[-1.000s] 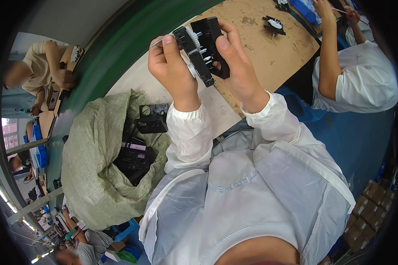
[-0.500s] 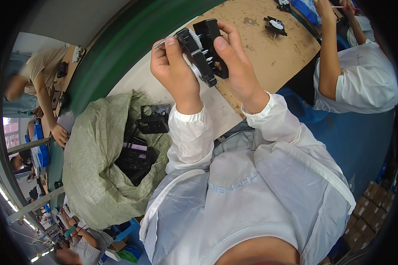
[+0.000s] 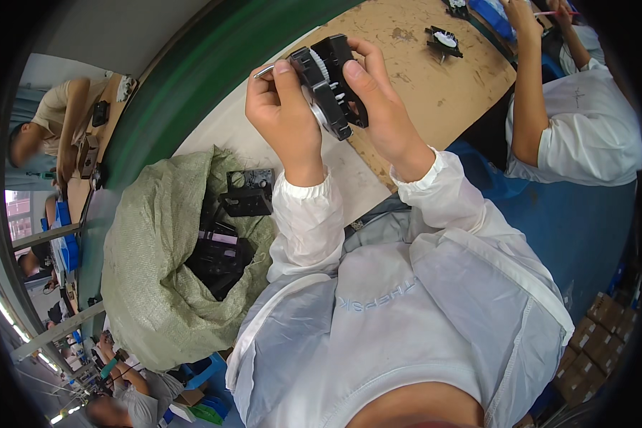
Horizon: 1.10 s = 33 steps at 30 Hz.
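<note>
Above the table, my left hand (image 3: 287, 118) is closed on a black plastic gear assembly (image 3: 326, 100) with a white gear at its edge and a thin metal rod (image 3: 264, 71) sticking out beside the thumb. My right hand (image 3: 381, 103) grips a black plastic housing (image 3: 334, 51), its thumb on the near side and fingers behind. The two parts stand face to face, close together and tilted. Small white pegs show in the narrow gap between them. Whether they touch inside is hidden.
A green woven sack (image 3: 157, 242) of black plastic parts (image 3: 221, 260) stands at left. Another black assembly with a white gear (image 3: 446, 41) lies on the brown tabletop (image 3: 406, 32). A green strip (image 3: 171, 93) borders the table. Co-workers sit right (image 3: 578, 128) and far left (image 3: 68, 107).
Both hands have barely moved; the held parts have turned very slightly and stay close together. At far left, a co-worker's arm has drawn back from the green strip.
</note>
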{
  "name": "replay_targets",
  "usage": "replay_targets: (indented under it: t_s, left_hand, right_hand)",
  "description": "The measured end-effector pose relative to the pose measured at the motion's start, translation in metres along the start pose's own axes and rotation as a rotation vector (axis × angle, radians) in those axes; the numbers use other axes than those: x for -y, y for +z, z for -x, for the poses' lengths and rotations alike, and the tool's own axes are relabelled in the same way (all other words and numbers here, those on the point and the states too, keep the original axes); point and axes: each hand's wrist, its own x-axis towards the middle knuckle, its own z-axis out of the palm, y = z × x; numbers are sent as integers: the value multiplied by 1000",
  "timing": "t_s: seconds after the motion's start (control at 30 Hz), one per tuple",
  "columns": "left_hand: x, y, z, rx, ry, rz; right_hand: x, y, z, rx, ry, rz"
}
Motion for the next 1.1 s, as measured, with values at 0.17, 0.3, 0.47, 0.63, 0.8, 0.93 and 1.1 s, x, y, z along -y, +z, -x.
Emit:
replay_targets:
  t_s: [0.17, 0.3, 0.47, 0.63, 0.8, 0.93, 1.1]
  left_hand:
    - [-3, 1, 2, 47, 16, -92]
    - [-2, -2, 1, 72, -9, -91]
    - [6, -9, 9, 227, 70, -126]
    - [4, -19, 14, 304, 72, -239]
    - [-13, -33, 17, 328, -92, -209]
    - [-13, -41, 20, 329, -166, -148]
    - [-2, -56, 13, 227, -129, -114]
  right_hand:
    - [-10, -4, -2, 36, 6, 29]
    - [-19, -10, -5, 40, -4, -11]
    - [-21, -10, -9, -41, -47, 118]
    - [-33, -24, -16, 61, -160, -61]
    - [-17, -35, -28, 77, -142, 30]
    - [-17, -49, -39, 219, -77, -20]
    - [-33, -27, -68, 415, 12, -104]
